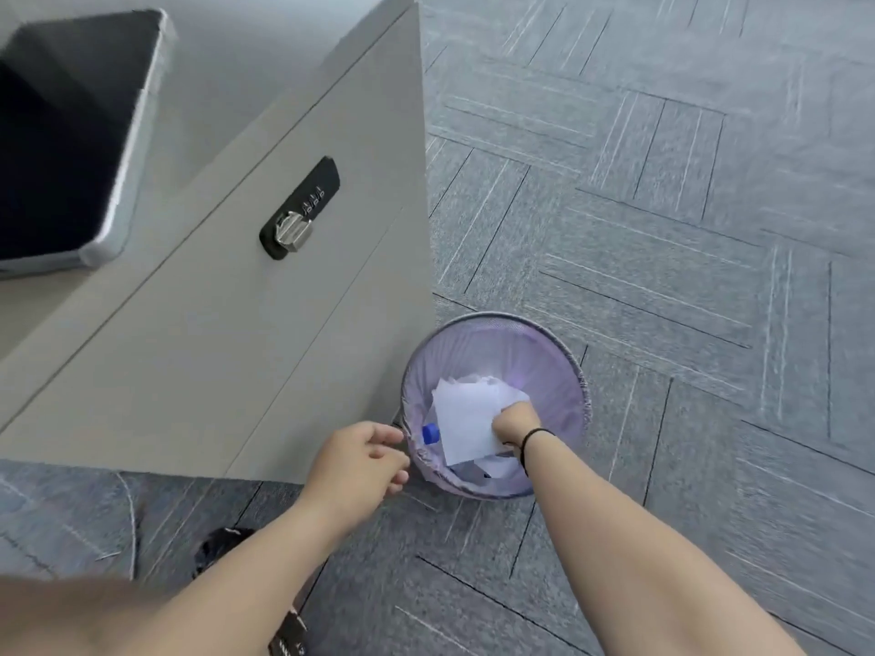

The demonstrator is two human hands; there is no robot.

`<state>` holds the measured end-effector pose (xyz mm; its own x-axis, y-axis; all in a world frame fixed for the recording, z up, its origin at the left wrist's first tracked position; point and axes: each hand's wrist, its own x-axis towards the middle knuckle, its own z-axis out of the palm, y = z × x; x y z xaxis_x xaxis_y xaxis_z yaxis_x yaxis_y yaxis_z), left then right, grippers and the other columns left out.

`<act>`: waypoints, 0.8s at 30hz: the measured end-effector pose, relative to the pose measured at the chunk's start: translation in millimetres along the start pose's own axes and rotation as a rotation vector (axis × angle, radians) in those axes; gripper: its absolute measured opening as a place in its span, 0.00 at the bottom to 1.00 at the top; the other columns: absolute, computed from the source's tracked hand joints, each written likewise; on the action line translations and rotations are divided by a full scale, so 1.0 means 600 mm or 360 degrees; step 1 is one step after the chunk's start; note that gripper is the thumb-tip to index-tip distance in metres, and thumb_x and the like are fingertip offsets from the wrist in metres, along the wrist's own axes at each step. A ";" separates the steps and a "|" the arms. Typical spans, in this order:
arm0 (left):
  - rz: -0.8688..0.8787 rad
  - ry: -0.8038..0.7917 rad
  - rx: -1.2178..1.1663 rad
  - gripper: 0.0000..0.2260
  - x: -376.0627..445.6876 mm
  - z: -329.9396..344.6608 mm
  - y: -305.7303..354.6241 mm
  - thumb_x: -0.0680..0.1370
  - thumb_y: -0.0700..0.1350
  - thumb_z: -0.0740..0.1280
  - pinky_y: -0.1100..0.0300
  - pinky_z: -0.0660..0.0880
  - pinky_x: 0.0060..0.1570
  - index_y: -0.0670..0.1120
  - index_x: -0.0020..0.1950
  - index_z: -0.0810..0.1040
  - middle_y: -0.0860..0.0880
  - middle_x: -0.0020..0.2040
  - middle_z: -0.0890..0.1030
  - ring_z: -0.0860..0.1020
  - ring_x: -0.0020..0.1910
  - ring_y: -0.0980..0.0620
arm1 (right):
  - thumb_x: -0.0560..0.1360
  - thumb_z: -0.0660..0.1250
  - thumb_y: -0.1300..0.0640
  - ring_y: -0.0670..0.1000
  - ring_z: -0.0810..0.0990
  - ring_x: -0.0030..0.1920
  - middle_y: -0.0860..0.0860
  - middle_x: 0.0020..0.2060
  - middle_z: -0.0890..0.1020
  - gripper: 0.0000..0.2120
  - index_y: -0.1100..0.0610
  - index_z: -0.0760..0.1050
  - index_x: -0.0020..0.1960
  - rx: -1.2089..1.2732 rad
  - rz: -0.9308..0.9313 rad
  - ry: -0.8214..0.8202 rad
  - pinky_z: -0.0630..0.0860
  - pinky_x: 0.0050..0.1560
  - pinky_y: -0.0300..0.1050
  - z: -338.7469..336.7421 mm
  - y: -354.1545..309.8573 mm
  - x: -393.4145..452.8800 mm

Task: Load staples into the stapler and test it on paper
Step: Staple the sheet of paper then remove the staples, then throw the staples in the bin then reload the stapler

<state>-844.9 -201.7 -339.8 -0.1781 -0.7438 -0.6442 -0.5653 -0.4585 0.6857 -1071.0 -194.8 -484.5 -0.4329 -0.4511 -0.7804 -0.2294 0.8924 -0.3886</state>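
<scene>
My right hand (516,424) grips white paper (466,419) inside the wastebasket (575,371). My left hand (360,459) hovers loosely open beside its rim. No writing is readable.

We're seeing a mesh wastebasket (563,345) sitting on grey carpet (686,191), just right of a grey cabinet (265,343) with a combination lock (299,208); blue bottle cap (430,434) lying inside.

A wire-mesh metal wastebasket (563,352) holds a thin, glossy lilac plastic liner (544,371) and smooth white paper (466,419). The cabinet (236,324) is matt grey, its combination lock (299,209) black with shiny metal. The floor (663,205) is rough grey carpet.
</scene>
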 end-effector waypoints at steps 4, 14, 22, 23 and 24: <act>0.0046 -0.0020 0.0090 0.09 -0.003 0.001 0.000 0.76 0.32 0.65 0.60 0.81 0.38 0.43 0.51 0.79 0.44 0.39 0.84 0.81 0.34 0.52 | 0.77 0.64 0.61 0.58 0.79 0.57 0.60 0.61 0.80 0.16 0.63 0.75 0.63 -0.0276 -0.0082 -0.0070 0.75 0.56 0.45 0.008 0.005 -0.014; 0.0475 -0.0021 0.0371 0.08 -0.105 -0.027 0.076 0.76 0.41 0.67 0.59 0.80 0.49 0.53 0.51 0.81 0.53 0.44 0.85 0.83 0.44 0.57 | 0.74 0.70 0.50 0.50 0.81 0.59 0.51 0.58 0.83 0.18 0.56 0.79 0.62 -0.0268 -0.0763 0.0167 0.74 0.64 0.46 -0.043 -0.021 -0.180; 0.0937 0.0286 0.0163 0.04 -0.320 -0.132 0.176 0.77 0.43 0.69 0.61 0.80 0.47 0.50 0.48 0.83 0.54 0.38 0.85 0.82 0.39 0.58 | 0.74 0.72 0.52 0.53 0.84 0.34 0.52 0.29 0.85 0.09 0.54 0.81 0.37 0.0078 -0.1423 0.0279 0.80 0.40 0.50 -0.134 -0.121 -0.499; 0.1011 0.0324 0.0119 0.04 -0.356 -0.148 0.183 0.77 0.43 0.69 0.59 0.81 0.48 0.49 0.48 0.83 0.53 0.38 0.85 0.83 0.40 0.57 | 0.74 0.72 0.52 0.52 0.83 0.33 0.52 0.29 0.85 0.09 0.54 0.81 0.36 0.0102 -0.1511 0.0283 0.79 0.37 0.46 -0.142 -0.132 -0.549; 0.1090 0.0357 0.0082 0.03 -0.394 -0.165 0.189 0.77 0.43 0.70 0.57 0.81 0.48 0.49 0.47 0.84 0.52 0.39 0.86 0.83 0.40 0.56 | 0.74 0.73 0.53 0.51 0.82 0.31 0.52 0.29 0.85 0.09 0.54 0.81 0.36 0.0133 -0.1606 0.0277 0.77 0.34 0.41 -0.148 -0.141 -0.597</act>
<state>-787.0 -126.2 -76.4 -0.3398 -0.9404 0.0134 -0.4241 0.1659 0.8903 -973.8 -109.6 -128.8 -0.1942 -0.9809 0.0080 -0.4979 0.0915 -0.8624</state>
